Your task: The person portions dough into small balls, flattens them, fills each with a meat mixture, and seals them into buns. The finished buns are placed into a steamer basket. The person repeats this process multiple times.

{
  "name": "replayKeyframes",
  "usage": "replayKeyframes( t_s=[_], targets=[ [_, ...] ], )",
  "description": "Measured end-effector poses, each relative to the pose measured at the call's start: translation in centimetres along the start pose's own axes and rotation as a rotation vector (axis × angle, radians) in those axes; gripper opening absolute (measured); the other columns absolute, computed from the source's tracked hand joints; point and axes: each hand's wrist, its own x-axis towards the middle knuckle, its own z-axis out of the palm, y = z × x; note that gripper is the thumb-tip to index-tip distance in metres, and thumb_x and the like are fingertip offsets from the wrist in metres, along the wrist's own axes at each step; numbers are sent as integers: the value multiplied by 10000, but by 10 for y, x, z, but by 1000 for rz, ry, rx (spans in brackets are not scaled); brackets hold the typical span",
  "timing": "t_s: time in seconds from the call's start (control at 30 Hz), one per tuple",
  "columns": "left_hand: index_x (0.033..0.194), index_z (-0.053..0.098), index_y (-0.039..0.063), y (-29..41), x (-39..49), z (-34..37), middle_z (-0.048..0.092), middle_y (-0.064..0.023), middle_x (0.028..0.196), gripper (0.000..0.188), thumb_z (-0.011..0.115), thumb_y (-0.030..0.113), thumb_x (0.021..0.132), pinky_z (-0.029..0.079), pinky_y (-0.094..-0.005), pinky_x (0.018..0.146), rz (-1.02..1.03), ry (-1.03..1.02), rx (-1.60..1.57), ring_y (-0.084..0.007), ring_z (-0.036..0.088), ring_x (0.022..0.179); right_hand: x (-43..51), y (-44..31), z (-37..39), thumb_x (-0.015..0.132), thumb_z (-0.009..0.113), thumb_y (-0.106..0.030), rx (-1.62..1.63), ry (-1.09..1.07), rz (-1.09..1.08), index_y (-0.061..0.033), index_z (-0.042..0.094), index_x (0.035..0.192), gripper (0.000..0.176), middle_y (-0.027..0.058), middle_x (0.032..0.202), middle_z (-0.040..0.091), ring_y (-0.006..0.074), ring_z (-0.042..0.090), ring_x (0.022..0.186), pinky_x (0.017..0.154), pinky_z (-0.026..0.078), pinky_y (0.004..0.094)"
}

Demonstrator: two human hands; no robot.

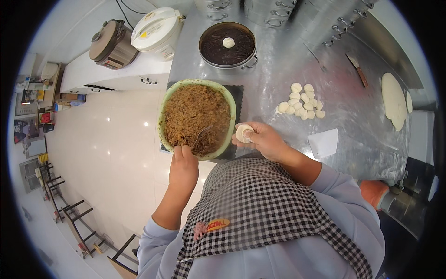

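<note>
A pale green basin [232,101] holds a heap of brown, crumbly filling [197,115]. My left hand [184,162] grips the end of a thin metal utensil [202,135] at the basin's near rim; its far end rests on the filling. Just right of the basin, my right hand [266,139] holds a round of dough [244,134], with the thumb pressed on its middle. Several small dough pieces [302,101] lie grouped on the metal table. Beyond the basin, a round steamer tray [212,59] with a dark lining bears one white bun [228,42].
A white scraper [324,143], a wooden-handled knife [360,75], a fork [317,61] and a large dough slab [393,99] lie on the metal table [275,69] to the right. Stacked steamers [268,14] stand at the back. Two cookers [155,33] [113,45] stand on the left counter.
</note>
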Motion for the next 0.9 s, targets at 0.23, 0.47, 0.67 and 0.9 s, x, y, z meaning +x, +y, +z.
replayKeyframes(
  t_s=[0.23, 0.47, 0.67, 0.9],
  targets=[
    [1150, 533, -17, 23, 24, 1, 524, -189, 1050, 327, 556, 1, 825, 521, -455, 710, 97, 120, -65, -384, 603, 854, -4, 2, 6, 1002, 521, -141, 165, 62, -20, 114, 413, 1405, 489, 183, 1320, 559, 249, 555, 1244, 1072, 460, 369],
    [1180, 591, 44, 17, -18, 7, 593, -173, 1109, 238, 524, 42, 952, 533, -458, 768, -174, -145, -274, -413, 635, 917, 0, 4, 5, 1018, 440, -60, 118, 93, 14, 111, 384, 1417, 438, 208, 1369, 522, 281, 543, 1260, 1077, 446, 378],
    [1054, 689, -18, -4, -18, -17, 689, -156, 960, 175, 588, 94, 966, 524, -342, 748, -335, -65, -576, -261, 659, 837, 23, 17, 19, 964, 487, 23, 207, 74, -96, 97, 404, 1417, 467, 161, 1337, 552, 227, 559, 1225, 1051, 446, 339],
    [1043, 706, -12, 4, -2, -39, 688, -133, 900, 171, 598, 95, 964, 509, -323, 718, -403, 5, -714, -220, 639, 780, 47, 14, 51, 908, 507, 95, 97, -53, -85, 76, 333, 1466, 585, 96, 1257, 574, 174, 579, 1165, 960, 466, 290]
  ],
)
